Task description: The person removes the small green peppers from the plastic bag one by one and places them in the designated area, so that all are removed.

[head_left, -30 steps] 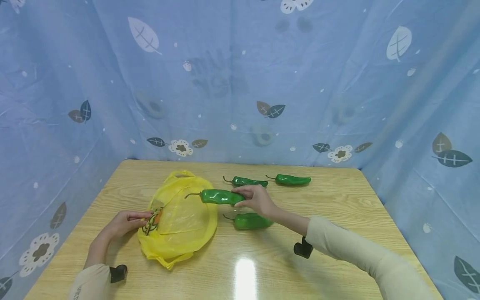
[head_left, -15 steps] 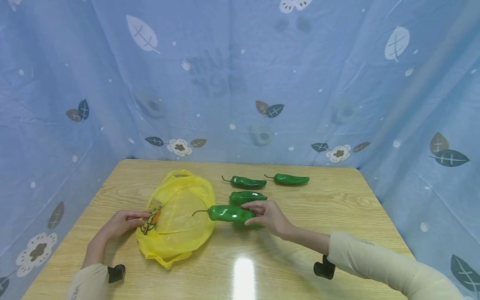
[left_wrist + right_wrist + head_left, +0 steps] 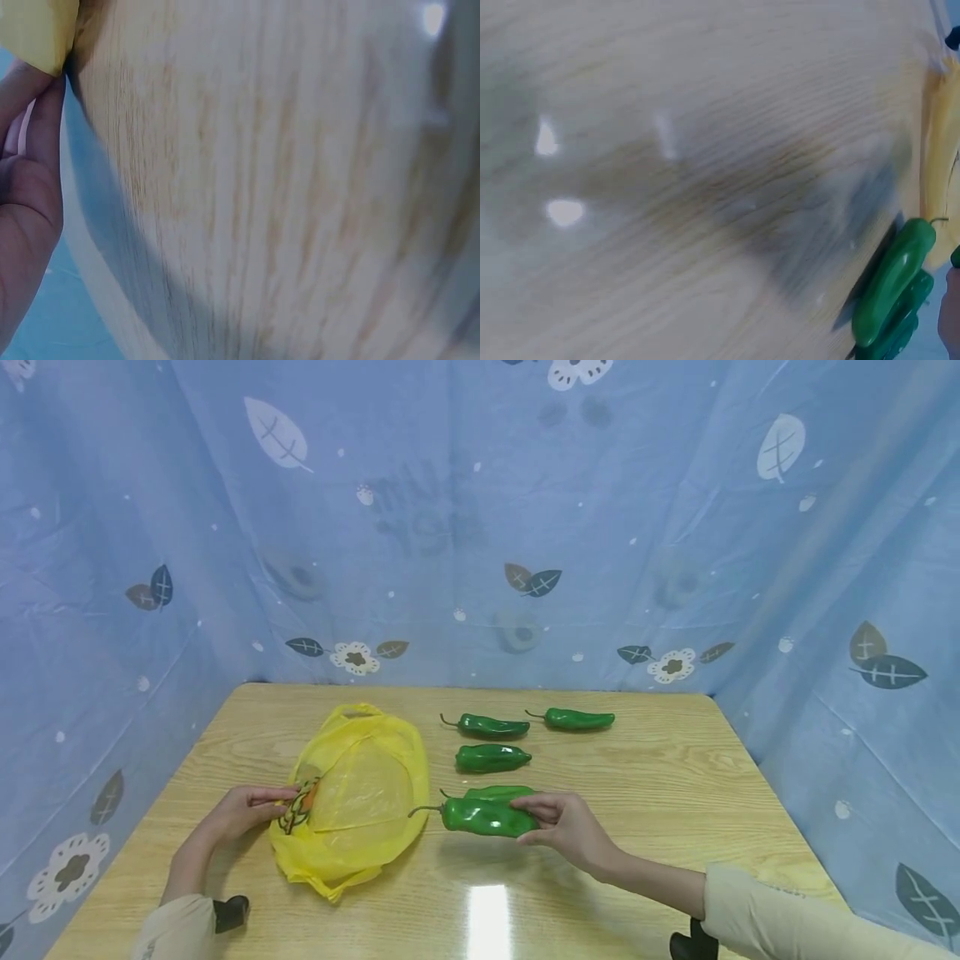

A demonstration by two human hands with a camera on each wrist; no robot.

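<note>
My right hand (image 3: 577,835) pinches a glossy green chili pepper (image 3: 480,817) by its blunt end, its curved stem pointing left. This pepper is held above the table and partly covers another green pepper (image 3: 498,792) behind it. In the right wrist view only a bit of my right hand (image 3: 951,315) shows at the edge, near a pepper (image 3: 894,281) on the table. At the left, my left hand (image 3: 243,810) pinches the side of a yellow plastic bag (image 3: 367,785) by its printed patch. The left wrist view shows the left hand (image 3: 30,180) at a yellow corner of the bag (image 3: 37,34).
Farther back on the wooden table (image 3: 637,793) lie a stemless-looking pepper (image 3: 492,758), a dark green pepper (image 3: 491,727) and another pepper (image 3: 577,719). A blue patterned curtain (image 3: 450,527) closes off the back and sides.
My right hand has carried its pepper toward me and to the right, from beside the bag to in front of the nearest pepper. The left hand stays on the bag.
</note>
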